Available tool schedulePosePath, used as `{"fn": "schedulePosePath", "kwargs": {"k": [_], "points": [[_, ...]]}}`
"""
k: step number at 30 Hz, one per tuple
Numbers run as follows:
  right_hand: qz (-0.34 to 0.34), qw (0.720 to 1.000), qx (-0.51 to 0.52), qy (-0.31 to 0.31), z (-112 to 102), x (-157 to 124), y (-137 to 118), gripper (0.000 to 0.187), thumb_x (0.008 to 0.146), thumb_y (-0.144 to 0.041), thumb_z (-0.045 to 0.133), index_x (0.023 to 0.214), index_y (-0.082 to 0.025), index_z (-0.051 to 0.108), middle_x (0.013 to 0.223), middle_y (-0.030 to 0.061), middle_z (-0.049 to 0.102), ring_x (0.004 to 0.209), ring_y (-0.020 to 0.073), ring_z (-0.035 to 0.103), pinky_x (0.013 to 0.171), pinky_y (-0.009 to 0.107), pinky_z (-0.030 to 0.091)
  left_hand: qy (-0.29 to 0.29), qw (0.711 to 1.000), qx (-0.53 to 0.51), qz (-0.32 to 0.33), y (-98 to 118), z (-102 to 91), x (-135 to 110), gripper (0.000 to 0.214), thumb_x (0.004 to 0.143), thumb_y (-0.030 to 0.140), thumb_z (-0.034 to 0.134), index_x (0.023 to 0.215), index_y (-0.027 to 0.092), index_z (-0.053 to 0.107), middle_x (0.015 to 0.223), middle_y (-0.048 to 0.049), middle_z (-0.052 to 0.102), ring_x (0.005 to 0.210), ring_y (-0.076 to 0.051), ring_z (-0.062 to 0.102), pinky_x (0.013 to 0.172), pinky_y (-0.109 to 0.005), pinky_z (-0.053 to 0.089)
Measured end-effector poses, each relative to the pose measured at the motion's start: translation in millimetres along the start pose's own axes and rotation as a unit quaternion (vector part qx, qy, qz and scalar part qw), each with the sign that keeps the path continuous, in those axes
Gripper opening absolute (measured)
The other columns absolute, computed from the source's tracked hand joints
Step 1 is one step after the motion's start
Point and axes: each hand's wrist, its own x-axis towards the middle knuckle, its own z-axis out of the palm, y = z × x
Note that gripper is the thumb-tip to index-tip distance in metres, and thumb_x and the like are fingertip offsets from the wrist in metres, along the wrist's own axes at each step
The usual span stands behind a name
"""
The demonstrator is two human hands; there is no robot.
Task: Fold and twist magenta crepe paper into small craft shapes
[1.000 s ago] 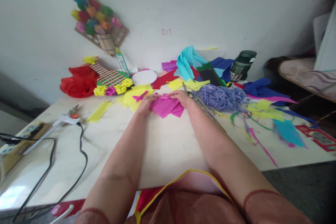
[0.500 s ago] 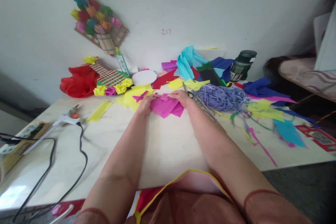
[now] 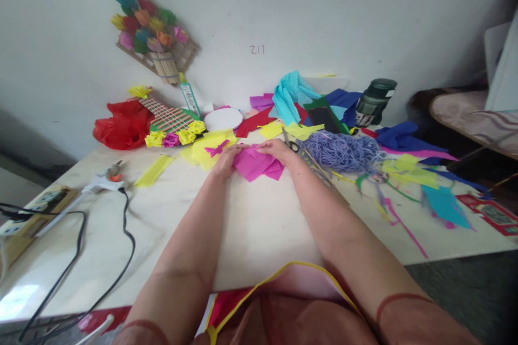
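Note:
Sheets of magenta crepe paper (image 3: 256, 166) lie on the pale table between my two hands. My left hand (image 3: 227, 159) pinches the paper's far left edge with its fingers. At the top right edge, my right hand (image 3: 277, 150) grips the same paper, fingers pressed together on it. Yellow crepe paper (image 3: 200, 153) with small magenta scraps (image 3: 216, 147) on it lies just left of my left hand. Beside my right hand are scissors (image 3: 292, 145) with black handles. My fingertips are partly hidden behind the paper and knuckles.
Tangled purple string (image 3: 342, 151) lies to the right, near a dark green jar (image 3: 375, 101). A stick craft with paper flowers (image 3: 172, 121) and a red bag (image 3: 123, 125) sit back left. A hot glue gun (image 3: 107, 180) and a power strip (image 3: 36, 210) with cords occupy the left.
My right hand has shifted very slightly left along the paper's top edge. Both hands stay on the magenta paper; the view has moved a little.

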Motion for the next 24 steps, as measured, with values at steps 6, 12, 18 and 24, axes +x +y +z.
{"fn": "schedulePosePath", "kwargs": {"k": [6, 12, 18, 24], "points": [[-0.005, 1.000, -0.012, 0.010, 0, 1, 1, 0.024, 0.048, -0.026, 0.081, 0.064, -0.014, 0.067, 0.054, -0.0033, 0.060, 0.053, 0.0090, 0.049, 0.056, 0.023, 0.039, -0.021, 1.000, 0.005, 0.017, -6, -4.8, 4, 0.026, 0.069, 0.030, 0.063, 0.089, 0.018, 0.074, 0.105, -0.0074, 0.069, 0.108, -0.024, 0.057, 0.090, -0.031, 0.043], [-0.005, 1.000, -0.015, 0.006, 0, 2, 2, 0.028, 0.044, -0.029, 0.082, 0.062, -0.015, 0.064, 0.053, -0.0041, 0.059, 0.052, 0.0091, 0.048, 0.053, 0.023, 0.036, -0.017, 1.000, -0.011, -0.014, 0, -0.7, 0, 0.034, 0.066, 0.031, 0.066, 0.096, 0.017, 0.073, 0.102, -0.0079, 0.070, 0.099, -0.024, 0.060, 0.085, -0.032, 0.045], [-0.007, 1.000, -0.028, 0.009, -1, 4, 3, 0.030, 0.045, -0.032, 0.082, 0.061, -0.016, 0.062, 0.052, -0.0048, 0.057, 0.051, 0.0085, 0.046, 0.051, 0.022, 0.035, -0.005, 0.999, -0.038, -0.004, 0, 0.0, 2, 0.028, 0.061, 0.027, 0.066, 0.085, 0.016, 0.074, 0.101, -0.0086, 0.070, 0.105, -0.025, 0.058, 0.088, -0.033, 0.045], [-0.002, 0.999, -0.041, 0.008, 0, 1, -1, 0.031, 0.046, -0.032, 0.081, 0.062, -0.015, 0.061, 0.051, -0.0051, 0.056, 0.050, 0.0080, 0.045, 0.051, 0.022, 0.034, -0.005, 0.996, -0.072, -0.051, 4, 6.0, 1, 0.038, 0.061, 0.045, 0.070, 0.081, 0.013, 0.072, 0.085, -0.0101, 0.071, 0.084, -0.023, 0.064, 0.074, -0.032, 0.048]]}}
